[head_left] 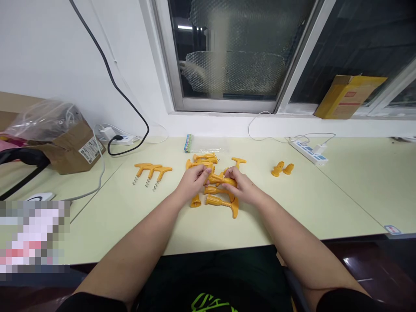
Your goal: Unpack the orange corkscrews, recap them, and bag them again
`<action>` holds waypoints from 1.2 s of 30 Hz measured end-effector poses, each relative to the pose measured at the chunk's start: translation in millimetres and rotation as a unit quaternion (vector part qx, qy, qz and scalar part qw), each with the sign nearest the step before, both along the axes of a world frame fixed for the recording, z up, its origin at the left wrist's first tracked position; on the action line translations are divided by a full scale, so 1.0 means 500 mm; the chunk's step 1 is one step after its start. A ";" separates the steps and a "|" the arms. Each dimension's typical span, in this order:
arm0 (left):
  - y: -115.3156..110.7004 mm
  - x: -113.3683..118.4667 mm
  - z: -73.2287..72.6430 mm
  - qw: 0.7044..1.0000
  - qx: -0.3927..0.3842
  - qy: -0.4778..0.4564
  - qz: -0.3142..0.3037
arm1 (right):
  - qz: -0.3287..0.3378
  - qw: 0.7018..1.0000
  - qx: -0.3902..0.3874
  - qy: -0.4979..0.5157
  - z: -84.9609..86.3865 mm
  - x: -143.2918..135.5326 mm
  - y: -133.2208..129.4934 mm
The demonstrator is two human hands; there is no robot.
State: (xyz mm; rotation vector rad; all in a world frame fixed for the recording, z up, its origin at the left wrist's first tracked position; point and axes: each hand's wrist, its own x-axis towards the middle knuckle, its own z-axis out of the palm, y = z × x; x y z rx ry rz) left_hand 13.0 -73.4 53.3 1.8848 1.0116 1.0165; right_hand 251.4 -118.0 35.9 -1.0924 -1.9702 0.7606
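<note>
Left hand point(195, 180) and right hand point(242, 185) pinch one yellow corkscrew point(222, 179) at the worktop's point(292, 212) centre! Three bare screws point(150, 169) sit at nine o'clock, two loose covers point(277, 169) at three: seemingly done. The pile point(214, 200) around the hands looks left to do.

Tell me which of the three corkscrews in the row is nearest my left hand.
The rightmost corkscrew; the middle one and leftmost one lie farther from your left hand.
</note>
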 end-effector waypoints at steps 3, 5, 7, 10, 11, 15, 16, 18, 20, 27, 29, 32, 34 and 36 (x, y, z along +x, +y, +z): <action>0.022 -0.013 -0.003 0.989 -0.073 -0.098 0.080 | -0.063 0.994 0.075 -0.047 0.001 0.013 0.008; 0.041 -0.024 -0.006 0.971 -0.117 -0.177 0.113 | -0.110 0.990 0.087 -0.023 -0.001 0.022 0.018; 0.054 -0.030 -0.008 0.948 -0.167 -0.245 0.112 | -0.151 0.985 0.087 0.009 -0.005 0.027 0.028; 0.051 -0.024 -0.009 0.918 -0.234 -0.316 0.055 | -0.179 0.980 0.075 0.043 -0.009 0.022 0.036; 0.045 -0.018 -0.010 0.913 -0.248 -0.322 0.024 | -0.177 0.981 0.061 0.051 -0.010 0.017 0.035; 0.006 0.009 -0.009 0.926 -0.263 -0.251 -0.100 | -0.121 0.985 -0.044 0.111 -0.011 -0.011 0.024; -0.002 0.014 -0.008 0.932 -0.257 -0.221 -0.126 | -0.106 0.983 -0.066 0.132 -0.011 -0.018 0.021; -0.015 0.023 -0.006 0.943 -0.229 -0.164 -0.175 | -0.093 0.977 -0.088 0.173 -0.014 -0.030 0.017; -0.020 0.029 -0.003 0.953 -0.177 -0.117 -0.215 | -0.104 0.966 -0.102 0.214 -0.018 -0.041 0.017; -0.016 0.036 -0.007 0.970 -0.073 -0.077 -0.218 | -0.071 0.932 -0.199 0.294 -0.020 -0.054 0.020; -0.014 0.035 -0.009 0.974 -0.079 -0.091 -0.190 | -0.039 0.929 -0.215 0.298 -0.012 -0.047 0.016; -0.009 0.034 -0.010 0.981 -0.079 -0.114 -0.135 | 0.025 0.926 -0.233 0.295 0.000 -0.035 0.007; -0.006 0.033 -0.010 0.984 -0.075 -0.124 -0.101 | 0.055 0.930 -0.228 0.283 0.004 -0.028 0.002; -0.004 0.030 -0.009 0.985 -0.079 -0.131 -0.076 | 0.070 0.933 -0.224 0.274 0.006 -0.023 0.000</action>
